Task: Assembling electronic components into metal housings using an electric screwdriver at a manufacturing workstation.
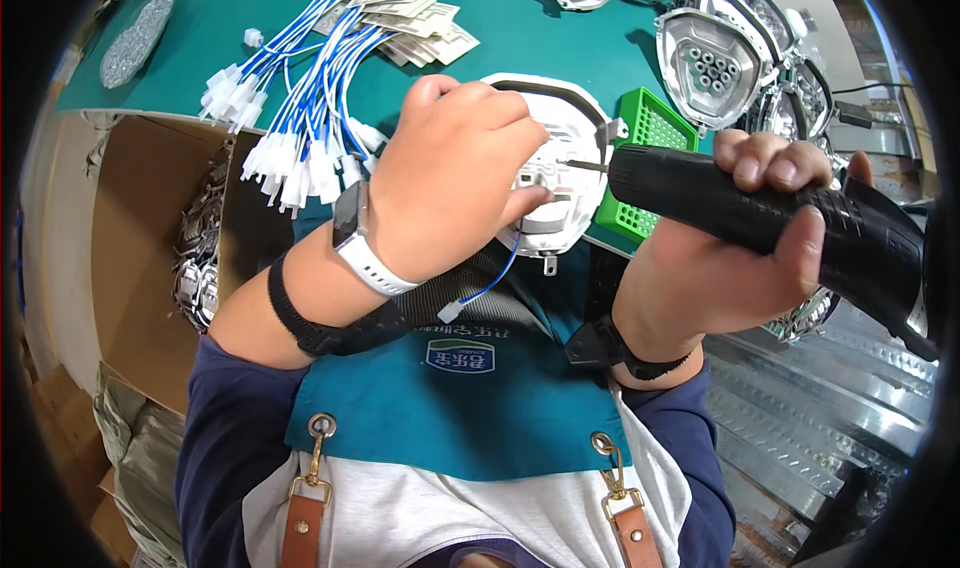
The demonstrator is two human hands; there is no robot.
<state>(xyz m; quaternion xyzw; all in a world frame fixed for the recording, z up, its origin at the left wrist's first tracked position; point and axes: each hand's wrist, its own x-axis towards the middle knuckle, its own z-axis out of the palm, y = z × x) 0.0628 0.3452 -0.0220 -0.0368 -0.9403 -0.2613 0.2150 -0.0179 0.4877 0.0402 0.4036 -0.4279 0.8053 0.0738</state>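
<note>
At the table's front edge sits a silver-white metal housing [575,218] with a dark gasket round its rim. My left hand [460,173] lies over its left side, fingers curled and thumb pressed near the circuit board [535,175] inside; some fingertips are hidden. A blue and white wire [510,265] hangs from the housing, ending in a white connector [451,312]. In my right hand [755,238] is a black electric screwdriver [700,188], fingers wrapped round its body. Its thin bit points left into the housing; whether it touches a screw I cannot tell.
A green perforated tray [633,220] stands right of the housing. Wired boards [400,13] with white connectors [290,168] are heaped at the back left. More metal housings [712,63] pile up at the right. A cardboard box [140,258] holding metal parts stands left, below the table.
</note>
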